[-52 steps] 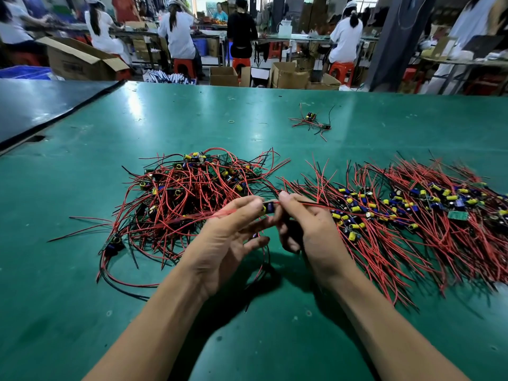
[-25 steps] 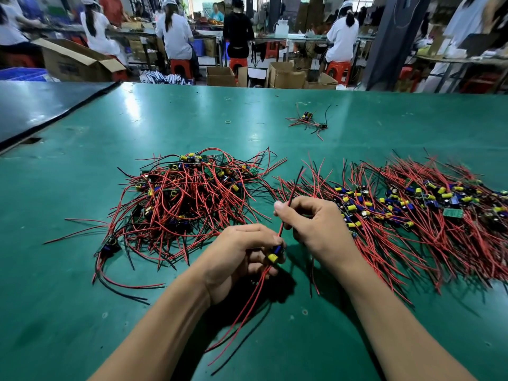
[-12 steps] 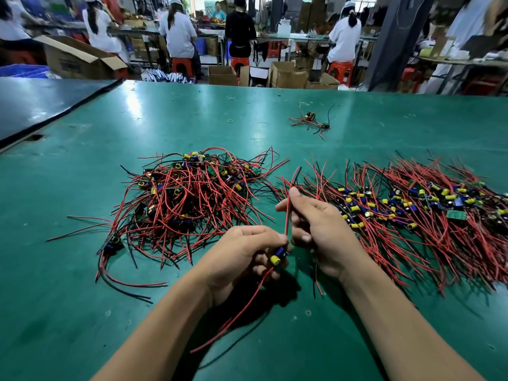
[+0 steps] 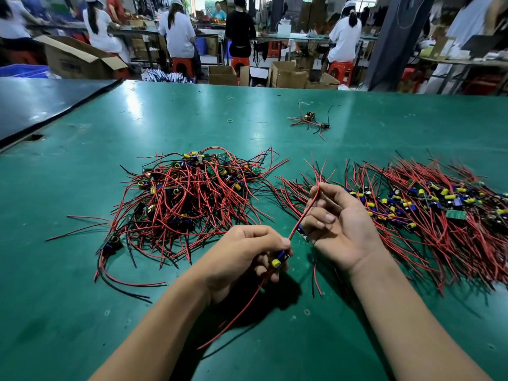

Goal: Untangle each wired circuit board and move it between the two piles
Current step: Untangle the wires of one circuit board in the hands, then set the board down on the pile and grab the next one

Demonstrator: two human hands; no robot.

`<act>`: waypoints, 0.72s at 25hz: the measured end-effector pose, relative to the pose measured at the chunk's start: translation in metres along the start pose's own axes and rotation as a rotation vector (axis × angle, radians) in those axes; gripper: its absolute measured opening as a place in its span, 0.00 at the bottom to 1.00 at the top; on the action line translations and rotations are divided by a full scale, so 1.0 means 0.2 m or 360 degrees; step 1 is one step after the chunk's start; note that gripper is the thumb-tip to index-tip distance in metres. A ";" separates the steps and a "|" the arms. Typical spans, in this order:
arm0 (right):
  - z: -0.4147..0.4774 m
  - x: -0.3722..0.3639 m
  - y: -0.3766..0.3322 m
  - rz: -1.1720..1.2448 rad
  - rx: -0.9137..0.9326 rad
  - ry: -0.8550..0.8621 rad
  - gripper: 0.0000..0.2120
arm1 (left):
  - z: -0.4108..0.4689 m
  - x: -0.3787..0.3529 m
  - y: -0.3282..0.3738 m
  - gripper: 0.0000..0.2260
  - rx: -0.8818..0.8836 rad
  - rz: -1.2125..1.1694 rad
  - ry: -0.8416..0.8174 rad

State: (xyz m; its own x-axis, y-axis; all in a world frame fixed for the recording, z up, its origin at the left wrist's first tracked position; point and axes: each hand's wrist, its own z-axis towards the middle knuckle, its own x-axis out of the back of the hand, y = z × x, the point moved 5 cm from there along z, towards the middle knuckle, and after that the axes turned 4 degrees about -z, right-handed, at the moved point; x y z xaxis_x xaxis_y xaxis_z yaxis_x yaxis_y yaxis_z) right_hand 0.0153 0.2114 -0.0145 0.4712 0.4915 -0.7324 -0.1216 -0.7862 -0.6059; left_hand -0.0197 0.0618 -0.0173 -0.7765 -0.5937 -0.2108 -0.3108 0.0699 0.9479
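My left hand (image 4: 244, 254) grips a small circuit board (image 4: 278, 260) with a yellow and a blue capacitor, low in the middle of the green table (image 4: 192, 114). Red wires run from the board up to my right hand (image 4: 338, 224), which pinches one red wire (image 4: 308, 209) between thumb and forefinger. More red wires hang from the board toward me. A tangled pile (image 4: 189, 196) of boards and red and black wires lies to the left. A spread-out pile (image 4: 428, 207) lies to the right.
Two loose wired boards (image 4: 312, 121) lie farther back on the table. A dark table (image 4: 41, 103) adjoins on the left. Beyond the far edge, people sit on red stools among cardboard boxes (image 4: 286, 75).
My right hand has slid up along the red wire and drawn it straighter. The left hand stays closed round the board, and the hanging wires have shifted a little.
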 end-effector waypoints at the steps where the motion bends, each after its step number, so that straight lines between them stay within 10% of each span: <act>1: 0.00 0.01 -0.01 0.0051 -0.0010 0.0022 0.09 | 0.00 0.00 0.00 0.09 -0.0027 -0.0018 0.0058; 12: -0.07 -0.09 0.11 -0.2026 0.0994 -0.0266 0.13 | 0.00 0.15 0.05 0.14 -0.0455 0.0065 0.0852; 18: -0.09 -0.06 0.00 -0.2092 0.1604 0.0166 0.05 | -0.01 0.17 0.07 0.11 -0.0669 0.0285 0.0900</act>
State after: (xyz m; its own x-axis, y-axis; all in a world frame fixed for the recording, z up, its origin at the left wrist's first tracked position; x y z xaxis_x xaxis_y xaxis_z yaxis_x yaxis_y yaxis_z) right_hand 0.0254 0.1981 0.0007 0.7504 0.5217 0.4059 -0.0796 0.6809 -0.7280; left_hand -0.0502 0.0404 -0.0100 -0.3584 -0.9335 0.0043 0.1200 -0.0415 0.9919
